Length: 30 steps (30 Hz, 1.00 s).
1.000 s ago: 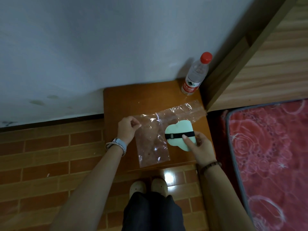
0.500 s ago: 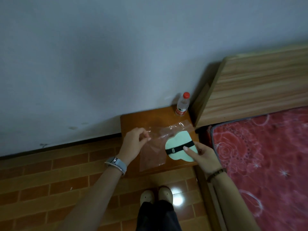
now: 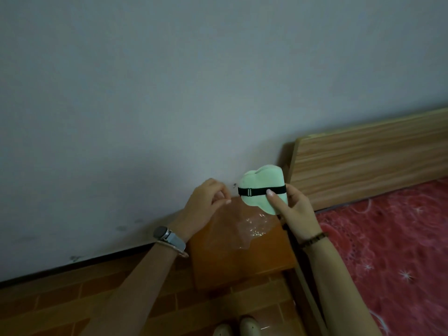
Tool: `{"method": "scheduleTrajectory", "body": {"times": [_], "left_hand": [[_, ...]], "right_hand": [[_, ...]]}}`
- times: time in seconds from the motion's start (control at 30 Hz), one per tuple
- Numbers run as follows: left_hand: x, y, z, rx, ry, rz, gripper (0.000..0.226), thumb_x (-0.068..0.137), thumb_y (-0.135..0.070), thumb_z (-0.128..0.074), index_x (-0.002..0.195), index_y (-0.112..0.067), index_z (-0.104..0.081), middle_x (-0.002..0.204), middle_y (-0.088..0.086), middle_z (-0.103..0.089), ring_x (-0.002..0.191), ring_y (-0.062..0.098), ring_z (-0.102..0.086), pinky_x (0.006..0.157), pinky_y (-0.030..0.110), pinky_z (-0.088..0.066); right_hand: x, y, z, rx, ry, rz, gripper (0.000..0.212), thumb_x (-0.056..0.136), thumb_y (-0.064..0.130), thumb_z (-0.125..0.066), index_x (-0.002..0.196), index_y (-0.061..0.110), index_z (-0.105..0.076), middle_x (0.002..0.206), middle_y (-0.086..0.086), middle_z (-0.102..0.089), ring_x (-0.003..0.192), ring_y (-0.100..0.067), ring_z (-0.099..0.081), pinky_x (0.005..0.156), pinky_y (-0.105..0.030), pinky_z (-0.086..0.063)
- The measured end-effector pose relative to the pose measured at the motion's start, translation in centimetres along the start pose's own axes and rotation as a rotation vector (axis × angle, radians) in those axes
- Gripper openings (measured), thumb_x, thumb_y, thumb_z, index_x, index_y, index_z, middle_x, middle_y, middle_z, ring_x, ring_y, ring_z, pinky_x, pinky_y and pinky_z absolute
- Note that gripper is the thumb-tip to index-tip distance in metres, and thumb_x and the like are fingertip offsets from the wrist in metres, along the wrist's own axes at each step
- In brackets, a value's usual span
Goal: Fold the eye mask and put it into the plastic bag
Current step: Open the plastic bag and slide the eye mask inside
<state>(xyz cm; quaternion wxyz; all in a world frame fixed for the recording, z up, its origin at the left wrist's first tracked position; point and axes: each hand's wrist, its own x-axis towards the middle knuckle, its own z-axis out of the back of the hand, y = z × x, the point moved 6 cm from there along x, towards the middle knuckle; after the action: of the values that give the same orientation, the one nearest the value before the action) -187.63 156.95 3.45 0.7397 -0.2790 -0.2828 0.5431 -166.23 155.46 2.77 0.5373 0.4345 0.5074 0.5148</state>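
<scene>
While your right hand holds the folded eye mask raised in front of the wall, its fingers are closed on the mask, the thumb pressed across the black strap and the remaining fingers hidden behind the pale green padding; the strap runs level across the mask, with its two small adjusters left of the thumb; the mask is doubled over, its lobed edge uppermost. Your left hand, to the left of the mask and apart from it, pinches the upper edge of the plastic bag between thumb and forefinger; the bag hangs from that pinch, crumpled and translucent, above the counter; its upper right part lies just beneath the mask, but whether the two touch cannot be told, and the mask is outside the bag. A watch sits on your left wrist and a bead bracelet on your right. The counter is a small brown wooden top set against the wall; to its right lie the bed's red patterned mattress and, beyond it, the wooden headboard. The brick-patterned floor fills the near left; the toes of your shoes show at the near edge.
</scene>
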Motion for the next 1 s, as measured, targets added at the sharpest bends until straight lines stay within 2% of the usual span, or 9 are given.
{"method": "scheduleTrajectory", "body": {"times": [0.13, 0.27, 0.37, 0.5, 0.63, 0.7, 0.83, 0.93, 1.0], "left_hand": [[0.0, -2.2, 2.2, -0.02, -0.016, -0.154, 0.006, 0.088, -0.008, -0.068, 0.083, -0.012, -0.066, 0.105, 0.0, -0.058, 0.094, 0.012, -0.062, 0.086, 0.028, -0.054], [-0.4, -3.8, 3.7, -0.043, -0.007, -0.247, 0.008, 0.09, -0.014, -0.065, 0.084, -0.019, -0.066, 0.116, -0.004, -0.055, 0.106, 0.007, -0.058, 0.092, 0.031, -0.052], [-0.9, -4.8, 4.2, -0.032, -0.021, -0.272, 0.008, 0.09, -0.021, -0.065, 0.084, -0.025, -0.064, 0.121, -0.011, -0.05, 0.112, 0.007, -0.055, 0.097, 0.029, -0.047], [-1.8, -6.3, 5.4, 0.072, -0.182, -0.313, 0.004, 0.088, -0.026, -0.067, 0.085, -0.026, -0.065, 0.133, -0.005, -0.047, 0.127, 0.008, -0.04, 0.105, 0.018, -0.029], [-2.8, -8.8, 6.3, 0.287, -0.281, -0.46, 0.006, 0.088, -0.026, -0.068, 0.084, -0.021, -0.069, 0.135, 0.001, -0.056, 0.123, 0.019, -0.045, 0.102, 0.029, -0.037], [-3.1, -9.8, 6.5, 0.386, -0.307, -0.507, 0.006, 0.087, -0.025, -0.069, 0.083, -0.02, -0.07, 0.128, 0.0, -0.062, 0.113, 0.022, -0.049, 0.095, 0.034, -0.04], [-3.8, -10.7, 6.3, 0.439, -0.277, -0.557, 0.003, 0.086, -0.021, -0.071, 0.084, -0.019, -0.07, 0.11, -0.006, -0.07, 0.096, 0.018, -0.053, 0.082, 0.033, -0.043], [-3.9, -10.6, 5.9, 0.421, -0.187, -0.56, 0.003, 0.089, -0.02, -0.067, 0.088, -0.018, -0.068, 0.095, -0.007, -0.069, 0.086, 0.017, -0.059, 0.074, 0.033, -0.049], [-3.9, -10.3, 5.5, 0.355, -0.124, -0.536, 0.003, 0.092, -0.017, -0.063, 0.091, -0.016, -0.065, 0.096, -0.005, -0.067, 0.088, 0.015, -0.062, 0.074, 0.034, -0.052]], "right_hand": [[0.3, 3.4, -0.2, -0.073, -0.017, 0.074, 0.03, 0.088, 0.021, -0.065, 0.111, 0.004, -0.055, 0.108, -0.013, -0.066, 0.091, -0.016, -0.068, 0.073, -0.038, -0.061], [0.2, 5.4, -0.4, -0.125, 0.007, 0.11, 0.024, 0.088, 0.028, -0.064, 0.104, 0.013, -0.053, 0.1, 0.001, -0.065, 0.075, 0.006, -0.067, 0.061, -0.024, -0.059], [0.0, 6.1, -0.2, -0.109, 0.017, 0.106, 0.023, 0.085, 0.036, -0.067, 0.099, 0.023, -0.055, 0.103, 0.001, -0.067, 0.079, 0.002, -0.069, 0.062, -0.022, -0.06], [-0.5, 6.7, 0.1, -0.017, 0.016, 0.076, 0.042, 0.072, 0.048, -0.072, 0.102, 0.021, -0.059, 0.105, -0.004, -0.071, 0.086, -0.011, -0.072, 0.067, -0.029, -0.06], [-1.1, 6.6, 0.4, 0.188, 0.02, -0.031, 0.061, 0.063, 0.048, -0.078, 0.112, 0.016, -0.059, 0.116, -0.012, -0.069, 0.101, -0.025, -0.07, 0.084, -0.04, -0.057], [-1.3, 6.5, 0.4, 0.255, 0.021, -0.074, 0.068, 0.064, 0.046, -0.078, 0.118, 0.01, -0.057, 0.118, -0.014, -0.068, 0.104, -0.027, -0.07, 0.084, -0.039, -0.057], [-1.7, 6.4, 0.5, 0.354, 0.021, -0.139, 0.051, 0.088, 0.027, -0.066, 0.129, 0.002, -0.05, 0.124, -0.018, -0.065, 0.11, -0.033, -0.066, 0.094, -0.046, -0.054], [-1.8, 6.6, 0.8, 0.36, 0.022, -0.151, 0.051, 0.09, 0.025, -0.064, 0.131, 0.001, -0.047, 0.127, -0.02, -0.062, 0.113, -0.037, -0.063, 0.1, -0.052, -0.049], [-2.0, 7.1, 1.0, 0.329, 0.022, -0.129, 0.052, 0.088, 0.027, -0.066, 0.13, 0.002, -0.048, 0.126, -0.02, -0.062, 0.111, -0.038, -0.064, 0.099, -0.053, -0.05]]}}
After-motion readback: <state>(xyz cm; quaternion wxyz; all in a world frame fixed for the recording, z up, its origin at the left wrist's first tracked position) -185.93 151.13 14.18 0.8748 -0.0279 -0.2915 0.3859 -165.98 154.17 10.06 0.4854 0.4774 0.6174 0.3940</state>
